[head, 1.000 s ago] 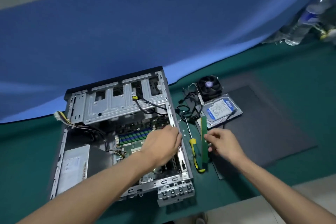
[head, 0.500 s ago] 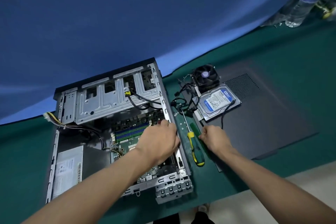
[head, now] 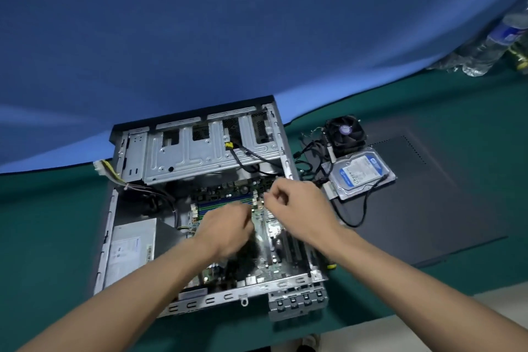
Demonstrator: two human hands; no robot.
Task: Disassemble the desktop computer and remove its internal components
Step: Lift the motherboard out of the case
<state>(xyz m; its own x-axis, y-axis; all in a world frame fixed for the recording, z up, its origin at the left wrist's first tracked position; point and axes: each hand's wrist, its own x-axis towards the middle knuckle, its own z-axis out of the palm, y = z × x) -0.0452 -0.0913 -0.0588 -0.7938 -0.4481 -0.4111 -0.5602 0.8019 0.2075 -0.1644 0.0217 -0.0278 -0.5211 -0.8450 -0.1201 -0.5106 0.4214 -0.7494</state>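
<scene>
Fingers of the right hand (head: 298,210) are curled inward over the motherboard (head: 265,240) near the memory slots (head: 225,204), though blur hides whether they pinch anything. The left hand (head: 225,230) hovers low over the board with fingers bent downward, its grip equally unclear. Both reach inside the open computer case (head: 200,157) lying on the green table (head: 48,223), with the hard drive (head: 361,176) and cooler fan (head: 344,133) set aside to its right.

Both hands reach into the open computer case (head: 197,151) over the motherboard (head: 265,251): left hand (head: 225,233) blurred, right hand (head: 300,208) with curled fingers; hard drive (head: 361,177) and cooler fan (head: 344,133) lie beside it
</scene>
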